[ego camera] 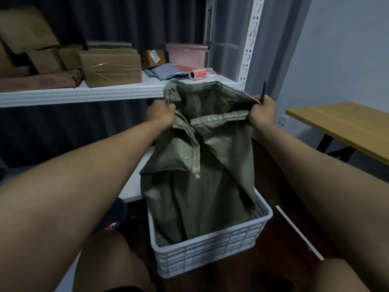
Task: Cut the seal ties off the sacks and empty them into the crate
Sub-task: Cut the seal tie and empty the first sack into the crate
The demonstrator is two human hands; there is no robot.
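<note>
I see both hands clenched on the green sack (195, 165) — left hand (161, 113) and right hand (263, 110) bunching its upper corners, the right also pinching a dark tool (263, 91). The sack hangs mid-frame, its lower end inside the white crate (210, 249); contents hidden.

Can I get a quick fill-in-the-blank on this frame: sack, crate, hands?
1. The green sack stands in the white ____.
2. Both hands grip the sack's open ____.
3. The right hand also holds a thin ____ tool.
4. The left hand grips the sack below a white ____.

Missing: crate; mouth; black; shelf
</note>
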